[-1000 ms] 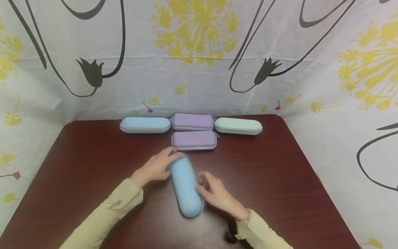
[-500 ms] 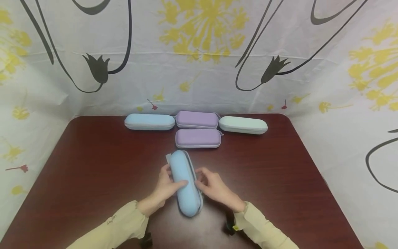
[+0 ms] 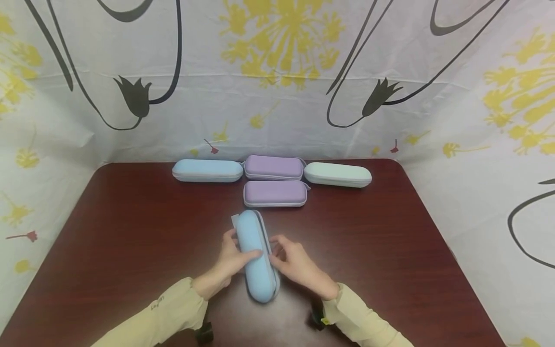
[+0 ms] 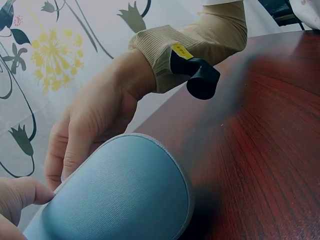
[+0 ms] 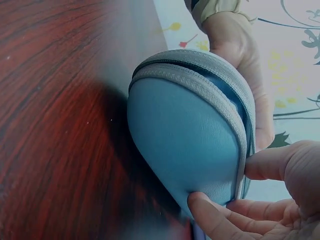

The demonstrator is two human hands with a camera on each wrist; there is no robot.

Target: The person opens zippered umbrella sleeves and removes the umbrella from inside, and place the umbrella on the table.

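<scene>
A light blue zippered pencil case (image 3: 261, 277) stands tilted on its long side on the table, its far end pointing away. My left hand (image 3: 227, 262) grips its left side, thumb across the top. From the right, my right hand (image 3: 301, 267) pinches the zipper edge at mid-length. The right wrist view shows the zipper (image 5: 220, 97) parted round the near end, a dark gap between the two halves. There the right thumb (image 5: 267, 162) lies at the seam and the fingers press the lower shell. A pale tab (image 3: 234, 220) sticks out at the far left end.
At the back edge of the dark red table (image 3: 143, 231) lie a blue case (image 3: 208, 171), a purple case (image 3: 274, 167) and a mint green case (image 3: 338, 174). Another purple case (image 3: 275, 194) lies before them, close beyond the held one. A patterned cloth (image 3: 277, 120) hangs behind.
My left hand has come from the far end of the blue pencil case to its middle and now grips it. The case has tilted, showing its zipper gap and tab. The right hand stays at the edge.
</scene>
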